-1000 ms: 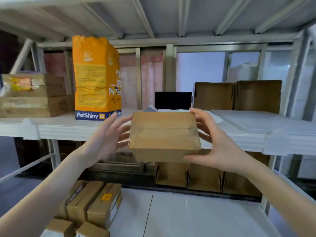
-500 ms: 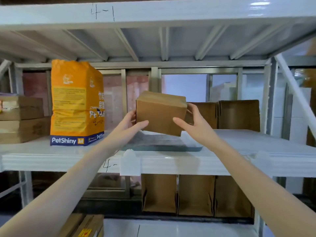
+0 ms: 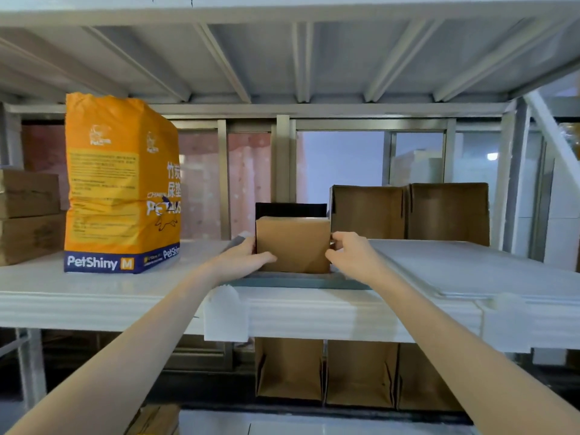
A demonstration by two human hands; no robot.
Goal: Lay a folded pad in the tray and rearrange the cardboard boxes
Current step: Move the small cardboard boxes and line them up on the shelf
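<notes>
Both bare forearms stretch forward and up to the white metal shelf (image 3: 94,293). The left hand (image 3: 243,260) lies flat against the left side of the small plain brown cardboard box (image 3: 293,244), fingers together, thumb across its lower front. The right hand (image 3: 351,255) curls at the box's right edge, fingers pinching that corner. The box sits upright in the shallow grey-green tray (image 3: 301,281). Behind stands a black panel (image 3: 290,210); farther right, two open brown cartons (image 3: 411,211); left, a tall orange pet-pad bag (image 3: 120,183).
</notes>
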